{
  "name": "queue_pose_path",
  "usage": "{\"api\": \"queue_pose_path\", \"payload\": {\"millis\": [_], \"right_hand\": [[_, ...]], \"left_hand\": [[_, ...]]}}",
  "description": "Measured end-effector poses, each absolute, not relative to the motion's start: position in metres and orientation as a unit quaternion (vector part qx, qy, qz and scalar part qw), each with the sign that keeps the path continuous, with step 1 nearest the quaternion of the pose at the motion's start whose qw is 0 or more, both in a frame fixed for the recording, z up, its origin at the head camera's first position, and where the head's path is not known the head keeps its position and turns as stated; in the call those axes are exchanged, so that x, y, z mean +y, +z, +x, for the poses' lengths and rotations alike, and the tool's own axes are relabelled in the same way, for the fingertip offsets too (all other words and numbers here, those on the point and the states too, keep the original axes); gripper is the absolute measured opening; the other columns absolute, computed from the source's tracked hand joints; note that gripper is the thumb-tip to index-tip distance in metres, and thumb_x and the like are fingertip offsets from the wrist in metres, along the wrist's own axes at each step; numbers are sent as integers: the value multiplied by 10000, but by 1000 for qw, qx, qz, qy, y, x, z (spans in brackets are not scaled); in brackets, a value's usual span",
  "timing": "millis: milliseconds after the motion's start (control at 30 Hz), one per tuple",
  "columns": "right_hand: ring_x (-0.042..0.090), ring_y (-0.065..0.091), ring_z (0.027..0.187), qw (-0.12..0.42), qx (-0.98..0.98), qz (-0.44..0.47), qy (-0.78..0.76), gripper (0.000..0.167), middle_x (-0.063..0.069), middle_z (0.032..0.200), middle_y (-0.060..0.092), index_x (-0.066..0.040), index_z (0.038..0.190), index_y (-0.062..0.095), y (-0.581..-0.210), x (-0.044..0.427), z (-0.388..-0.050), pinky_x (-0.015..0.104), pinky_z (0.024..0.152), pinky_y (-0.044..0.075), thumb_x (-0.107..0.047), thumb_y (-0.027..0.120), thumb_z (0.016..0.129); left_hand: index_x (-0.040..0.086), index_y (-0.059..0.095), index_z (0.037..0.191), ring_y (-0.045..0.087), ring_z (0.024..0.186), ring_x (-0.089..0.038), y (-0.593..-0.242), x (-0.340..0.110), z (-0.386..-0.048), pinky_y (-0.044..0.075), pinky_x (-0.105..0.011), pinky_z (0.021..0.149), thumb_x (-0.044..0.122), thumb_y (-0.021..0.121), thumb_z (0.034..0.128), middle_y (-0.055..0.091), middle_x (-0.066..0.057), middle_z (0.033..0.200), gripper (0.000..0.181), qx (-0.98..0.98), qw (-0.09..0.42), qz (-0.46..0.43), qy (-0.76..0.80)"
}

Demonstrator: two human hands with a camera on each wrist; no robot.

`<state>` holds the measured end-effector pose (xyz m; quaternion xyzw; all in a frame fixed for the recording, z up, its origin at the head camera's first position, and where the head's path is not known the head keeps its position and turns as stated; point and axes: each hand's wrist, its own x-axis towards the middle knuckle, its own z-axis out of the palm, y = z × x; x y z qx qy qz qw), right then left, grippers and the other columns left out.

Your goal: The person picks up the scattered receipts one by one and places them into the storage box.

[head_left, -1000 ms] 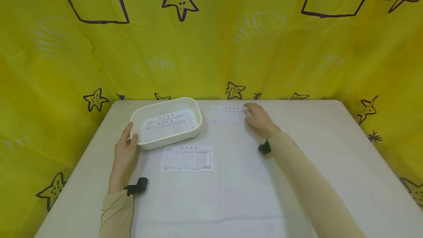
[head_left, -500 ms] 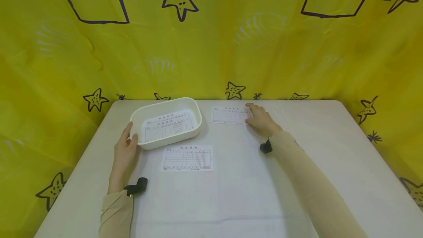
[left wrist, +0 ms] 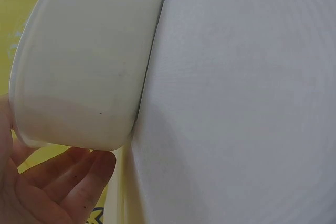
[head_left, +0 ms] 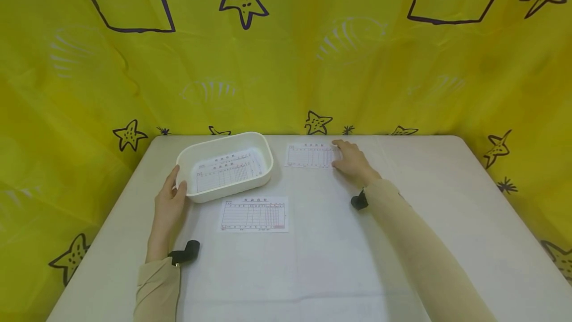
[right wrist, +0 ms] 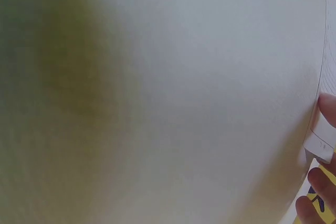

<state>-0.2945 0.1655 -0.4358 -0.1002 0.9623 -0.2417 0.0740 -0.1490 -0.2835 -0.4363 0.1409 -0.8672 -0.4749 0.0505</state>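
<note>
In the head view my left hand (head_left: 167, 207) holds the left end of a white rounded plastic tub (head_left: 234, 189). The left wrist view shows its fingers (left wrist: 86, 182) under and behind the tub's end wall. Printed receipt slips (head_left: 223, 175) lie overlapping inside the tub. At the back of the table, my right hand (head_left: 355, 163) pinches the right end of another receipt slip (head_left: 308, 156). The right wrist view has that slip's edge (right wrist: 319, 148) bent up between thumb and fingers; most of the slip is out of that view. A third receipt slip (head_left: 253, 215) lies flat in front of the tub.
A white cloth covers the table (head_left: 330, 267). Behind it hangs a yellow curtain (head_left: 286, 78) with dark starfish drawings, close to the table's back edge. Each wrist wears a black camera mount (head_left: 185, 252).
The right hand has shifted very slightly to the right at the slip's end. The left hand, the tub and the slips look the same.
</note>
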Motion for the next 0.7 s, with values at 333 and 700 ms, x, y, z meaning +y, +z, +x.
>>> {"api": "queue_pose_path", "payload": {"millis": [333, 700], "right_hand": [[406, 381, 1317, 46, 948, -101, -298, 682, 258, 1423, 354, -8, 1438, 365, -436, 162, -291, 529, 1184, 254, 89, 533, 785], [327, 443, 1065, 33, 926, -71, -369, 610, 249, 1380, 400, -6, 1398, 435, -436, 168, -288, 441, 968, 410, 124, 434, 801]], "left_hand": [[330, 128, 1547, 256, 1433, -453, -436, -283, -149, 251, -597, 1157, 395, 335, 1023, 117, -21, 1630, 567, -867, 54, 138, -475], [343, 120, 1546, 267, 1428, -454, -436, -283, -149, 257, -601, 1153, 400, 330, 1022, 113, -24, 1629, 567, -868, 52, 140, -474]]}}
